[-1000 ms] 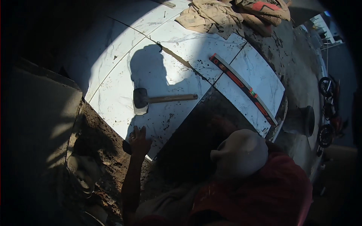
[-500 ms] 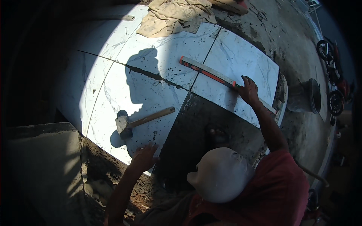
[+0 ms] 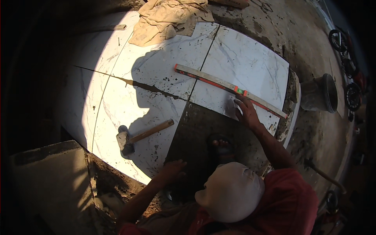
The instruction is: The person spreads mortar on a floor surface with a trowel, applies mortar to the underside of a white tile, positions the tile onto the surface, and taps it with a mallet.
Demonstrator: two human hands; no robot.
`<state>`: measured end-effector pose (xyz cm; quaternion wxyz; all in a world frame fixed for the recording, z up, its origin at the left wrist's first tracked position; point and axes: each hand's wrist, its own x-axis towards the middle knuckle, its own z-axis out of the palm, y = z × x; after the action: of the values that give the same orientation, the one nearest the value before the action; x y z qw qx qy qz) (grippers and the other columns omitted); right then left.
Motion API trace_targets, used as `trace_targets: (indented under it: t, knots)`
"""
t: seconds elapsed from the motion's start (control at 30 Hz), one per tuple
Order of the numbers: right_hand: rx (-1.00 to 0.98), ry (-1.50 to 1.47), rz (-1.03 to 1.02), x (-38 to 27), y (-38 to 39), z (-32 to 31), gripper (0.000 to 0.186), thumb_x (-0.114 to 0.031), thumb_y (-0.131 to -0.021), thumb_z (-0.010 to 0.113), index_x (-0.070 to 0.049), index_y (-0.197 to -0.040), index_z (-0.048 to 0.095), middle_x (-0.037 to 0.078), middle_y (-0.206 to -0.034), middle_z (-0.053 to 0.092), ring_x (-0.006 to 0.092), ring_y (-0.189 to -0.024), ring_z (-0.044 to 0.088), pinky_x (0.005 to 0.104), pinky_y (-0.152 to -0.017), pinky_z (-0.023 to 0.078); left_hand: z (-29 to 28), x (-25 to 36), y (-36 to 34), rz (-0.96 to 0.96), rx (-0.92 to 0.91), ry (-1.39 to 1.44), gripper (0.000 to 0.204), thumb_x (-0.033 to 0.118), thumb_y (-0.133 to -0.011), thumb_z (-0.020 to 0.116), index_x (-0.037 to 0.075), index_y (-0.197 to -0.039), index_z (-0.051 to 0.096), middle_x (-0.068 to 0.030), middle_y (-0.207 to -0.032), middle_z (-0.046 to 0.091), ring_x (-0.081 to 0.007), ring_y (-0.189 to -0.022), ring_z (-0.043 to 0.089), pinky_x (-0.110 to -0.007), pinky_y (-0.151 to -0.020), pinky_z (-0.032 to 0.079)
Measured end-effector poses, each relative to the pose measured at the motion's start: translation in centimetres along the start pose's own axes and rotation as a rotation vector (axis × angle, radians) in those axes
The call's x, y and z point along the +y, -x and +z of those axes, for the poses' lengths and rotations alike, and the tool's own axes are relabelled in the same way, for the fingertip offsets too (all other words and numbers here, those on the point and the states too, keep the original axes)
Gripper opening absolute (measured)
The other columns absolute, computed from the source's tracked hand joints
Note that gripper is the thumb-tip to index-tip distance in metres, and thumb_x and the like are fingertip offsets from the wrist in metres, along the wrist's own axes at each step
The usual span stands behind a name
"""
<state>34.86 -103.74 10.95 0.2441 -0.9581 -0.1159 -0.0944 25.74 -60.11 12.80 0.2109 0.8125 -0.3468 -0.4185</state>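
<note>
A long grey and red spirit level (image 3: 219, 80), with a green vial, lies slantwise across two large white marbled tiles (image 3: 254, 58). My right hand (image 3: 248, 112) is at its near edge by the vial, fingers bent and apart; whether the fingertips touch the level I cannot tell. My left hand (image 3: 172, 171) hovers low over the dark bare patch (image 3: 196, 121), near the tile's edge, fingers loosely stretched and holding nothing. Farther left, a sledgehammer (image 3: 124, 140) with a short wooden handle rests on a tile. A wide, uneven dark gap (image 3: 152, 87) runs between tiles.
A crumpled tan cloth (image 3: 164, 19) lies on the far tiles. To the right stand a dark bucket (image 3: 323, 94) and motorcycles (image 3: 352, 96). A concrete block (image 3: 51, 184) is at the left. My sandalled foot (image 3: 220, 144) is on the bare patch. A pale rounded shape (image 3: 231, 192) covers the lower middle.
My right hand has come off the level's upper side to its near edge, baring the vial. My left hand has moved right, from over the tile to the dark patch. The view has shifted slightly.
</note>
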Motion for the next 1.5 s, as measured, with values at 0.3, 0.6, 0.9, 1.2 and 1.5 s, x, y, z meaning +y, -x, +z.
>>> trace_targets:
  t: [0.3, 0.6, 0.9, 1.2, 1.5]
  knots:
    - [-0.152, -0.935, 0.626, 2.6, -0.8, 6.3, 0.036, -0.014, -0.079, 0.064, 0.0, -0.111, 0.056, 0.027, -0.117, 0.057, 0.0424, -0.104, 0.057, 0.0452, -0.088, 0.048, -2.7, 1.0, -2.2, 0.015, 0.076, -0.06, 0.056, 0.036, -0.089, 0.059, 0.009, -0.136, 0.044, -0.0226, -0.138, 0.045, -0.0372, -0.125, 0.046, -0.046, -0.104, 0.037]
    - [-0.024, -0.037, -0.13, -1.8, -2.4, 5.9, 0.033, -0.012, -0.077, 0.065, -0.003, -0.109, 0.06, 0.028, -0.119, 0.056, 0.0445, -0.104, 0.057, 0.0469, -0.087, 0.048, -0.7, -0.6, -0.2, -0.054, 0.0, -0.036, 0.057, 0.036, -0.088, 0.059, 0.01, -0.136, 0.044, -0.0211, -0.139, 0.045, -0.0361, -0.125, 0.047, -0.046, -0.103, 0.037]
    - [-0.047, -0.093, -0.201, -4.7, -5.8, 9.1, 0.031, -0.014, -0.078, 0.063, -0.009, -0.109, 0.062, 0.019, -0.12, 0.056, 0.0375, -0.106, 0.054, 0.0466, -0.088, 0.044, -1.3, -0.9, -0.4, -0.04, 0.053, -0.013, 0.056, 0.035, -0.089, 0.059, 0.01, -0.137, 0.044, -0.0225, -0.138, 0.044, -0.0363, -0.125, 0.046, -0.045, -0.105, 0.036]
    - [-0.068, -0.111, -0.19, -6.8, -11.4, 11.3, 0.011, -0.016, -0.075, 0.064, -0.008, -0.082, 0.06, 0.011, -0.077, 0.059, 0.0323, -0.076, 0.059, 0.0441, -0.068, 0.045, -1.0, -1.2, 0.1, -0.064, 0.051, -0.006, 0.056, 0.034, -0.089, 0.059, 0.01, -0.136, 0.044, -0.0221, -0.138, 0.044, -0.0369, -0.125, 0.046, -0.045, -0.104, 0.036]
    - [-0.032, -0.085, -0.272, -6.1, -12.0, 13.8, 0.012, -0.015, -0.076, 0.061, -0.005, -0.081, 0.057, 0.014, -0.073, 0.058, 0.0345, -0.074, 0.059, 0.0461, -0.068, 0.046, -1.7, -1.7, 0.4, -0.149, 0.016, 0.05, 0.056, 0.034, -0.087, 0.061, 0.011, -0.136, 0.045, -0.0216, -0.138, 0.045, -0.037, -0.125, 0.046, -0.045, -0.104, 0.036]
